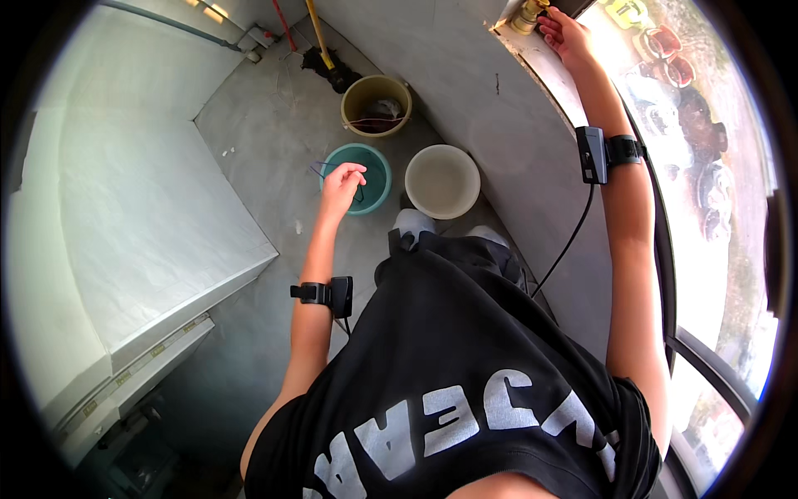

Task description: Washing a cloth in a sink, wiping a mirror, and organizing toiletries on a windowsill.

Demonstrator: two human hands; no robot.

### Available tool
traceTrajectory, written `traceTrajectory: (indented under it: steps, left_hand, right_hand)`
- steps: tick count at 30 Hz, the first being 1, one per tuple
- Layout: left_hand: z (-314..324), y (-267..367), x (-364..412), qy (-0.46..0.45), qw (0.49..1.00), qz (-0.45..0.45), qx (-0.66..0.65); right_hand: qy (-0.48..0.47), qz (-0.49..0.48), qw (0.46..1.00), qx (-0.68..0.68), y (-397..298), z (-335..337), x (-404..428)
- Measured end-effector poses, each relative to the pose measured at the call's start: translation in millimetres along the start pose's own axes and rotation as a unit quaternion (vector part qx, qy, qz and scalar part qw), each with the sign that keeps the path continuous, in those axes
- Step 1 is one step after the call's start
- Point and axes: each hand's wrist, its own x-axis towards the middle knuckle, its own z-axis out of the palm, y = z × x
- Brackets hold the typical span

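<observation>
My left hand (343, 187) is over the teal bucket (386, 181), its fingers curled around a thin dark wire piece (320, 164). Ends of the wire show on both sides of the hand; its full shape is hidden. At the top right, my right hand (564, 36) reaches along the window sill (548, 78). Its thumb and forefinger touch the gold-coloured top of a small yellowish jar-like container (527, 17); how firmly they grip it does not show. A white basin (442, 181) holding cloudy liquid stands beside the teal bucket, near my feet.
Behind the teal bucket stands a tan bucket (376, 87) with dark contents. Near it, a black mop head (333, 72) with a yellow handle lies on the grey floor. A white ledge (162, 206) is on the left, and a window (698, 249) on the right. Black devices are strapped to both forearms.
</observation>
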Motion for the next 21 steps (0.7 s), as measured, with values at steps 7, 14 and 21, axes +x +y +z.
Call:
traceTrajectory:
  steps: [7,14,21]
  left_hand:
    - [-12,-19,17,-0.044,0.999,-0.027,0.014]
    - [-15,-2,31,-0.060,0.996,-0.062,-0.018]
    - [-31,-1,45,-0.013,0.997,-0.070,0.006]
  right_hand:
    - [0.038,-0.087,0.994,0.054,3,40,-91]
    - [-0.006,-0.147,0.983,0.109,13,-1,-152]
    - [-0.103,-0.126,0.981,0.102,36,12,-164]
